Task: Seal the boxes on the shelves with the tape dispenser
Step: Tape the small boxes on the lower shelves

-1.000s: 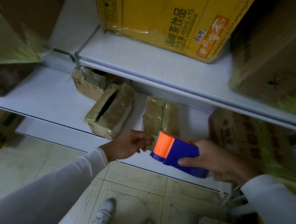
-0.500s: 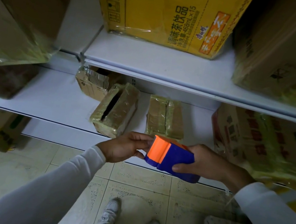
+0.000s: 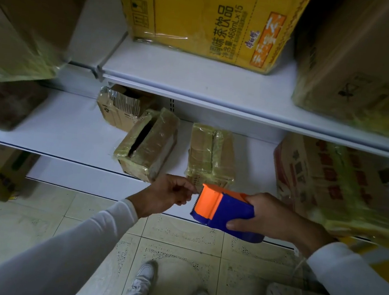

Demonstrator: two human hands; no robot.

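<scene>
Before lower shelf (image 3: 72,131): right hand (image 3: 275,220) grips tape dispenser (image 3: 223,208); left hand (image 3: 167,195) fingers pinch at its blade.

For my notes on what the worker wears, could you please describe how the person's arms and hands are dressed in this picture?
Both arms wear long, plain white sleeves, snug and smooth, with no visible print or markings. The left sleeve ends at the wrist, as does the right sleeve. The left hand and right hand are bare: no gloves, and no rings or watch show. Fingers are uncovered.
</scene>
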